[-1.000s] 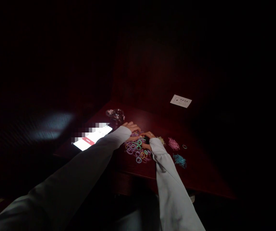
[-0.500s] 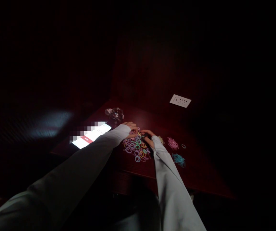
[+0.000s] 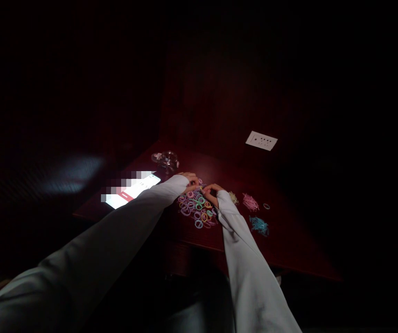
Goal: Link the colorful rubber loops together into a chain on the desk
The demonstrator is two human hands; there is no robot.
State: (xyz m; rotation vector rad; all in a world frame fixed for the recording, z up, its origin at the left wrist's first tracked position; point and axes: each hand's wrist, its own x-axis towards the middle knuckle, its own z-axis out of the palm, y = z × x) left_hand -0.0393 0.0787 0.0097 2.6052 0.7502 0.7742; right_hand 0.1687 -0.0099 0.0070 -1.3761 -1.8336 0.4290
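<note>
Left hand (image 3: 191,180) and right hand (image 3: 214,191) nearly meet at the far side of the mixed bands (image 3: 199,204) on the table (image 3: 287,240), any grip impossible to tell; pink bands (image 3: 250,202) and blue bands (image 3: 259,225) lie apart, likely keeping colours separate.

Here's the mixed heap of little rings (image 3: 199,213), purple, green, yellow, blue, sprawled loose! To its right, tidy single-colour clumps: yellowish (image 3: 234,198), pink (image 3: 250,202), and nearer, a teal pile (image 3: 259,225).
</note>
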